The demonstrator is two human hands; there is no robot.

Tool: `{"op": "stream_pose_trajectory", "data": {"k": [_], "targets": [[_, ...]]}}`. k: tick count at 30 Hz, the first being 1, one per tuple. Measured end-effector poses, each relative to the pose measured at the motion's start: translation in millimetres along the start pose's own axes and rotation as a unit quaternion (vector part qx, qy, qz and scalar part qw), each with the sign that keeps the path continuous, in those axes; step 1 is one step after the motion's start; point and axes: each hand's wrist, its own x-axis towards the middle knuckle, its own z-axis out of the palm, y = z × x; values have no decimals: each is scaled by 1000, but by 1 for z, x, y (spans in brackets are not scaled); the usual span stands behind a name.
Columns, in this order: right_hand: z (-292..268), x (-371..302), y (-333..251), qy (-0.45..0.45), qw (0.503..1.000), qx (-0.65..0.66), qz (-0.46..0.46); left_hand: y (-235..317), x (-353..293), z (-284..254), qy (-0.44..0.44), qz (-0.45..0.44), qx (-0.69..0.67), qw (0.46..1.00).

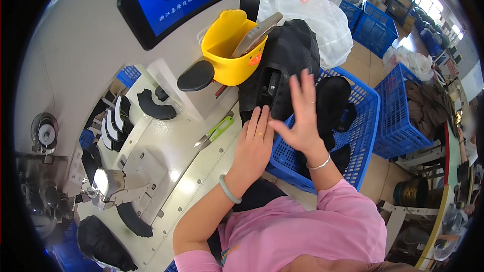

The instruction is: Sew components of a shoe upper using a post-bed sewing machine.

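My left hand [255, 143] lies with its fingers stretched out and close together, fingertips at the lower edge of a black cloth-like bundle [295, 45]. An opening in that bundle shows a dark recess with a small metal part. My right hand [302, 118] is raised just beside it, fingers spread and holding nothing, above the edge of a blue plastic basket [370, 126]. Black fabric pieces [335, 103] lie inside the basket. Green-handled scissors [216, 131] rest on the white sewing table [187, 171], left of my left hand.
A sewing machine head [118, 184] stands at left, near curved black pieces [154, 105] and white-edged black pieces [115, 121]. A yellow holder [227, 45] contains a grey phone-like object [257, 32]. Behind are a blue screen [179, 0], a white plastic bag [312, 15] and another blue crate [398, 121].
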Motion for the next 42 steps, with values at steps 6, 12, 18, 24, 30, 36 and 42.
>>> {"op": "stream_pose_trajectory", "data": {"k": [6, 12, 18, 24, 30, 36, 42], "targets": [[22, -18, -14, -57, 992, -108, 44, 1, -65, -32, -100, 3, 35, 994], [22, -15, -18, 45, 986, -159, -31, 0, -102, -64, -157, -20, 8, 987], [3, -8, -41, -28, 990, -88, 104, -5, -126, -76, -140, -88, -105, 981], [25, -15, -46, 57, 977, -199, 52, -11, -125, -61, -80, -178, -313, 929], [30, -17, -24, 106, 972, -206, -25, -9, -92, -32, -29, -308, -663, 682], [13, -28, -33, 98, 985, -10, 144, -9, -59, -23, 28, -353, -782, 514], [22, -53, -21, 215, 923, 215, 236, -20, -36, -13, 63, -366, -811, 451]]}}
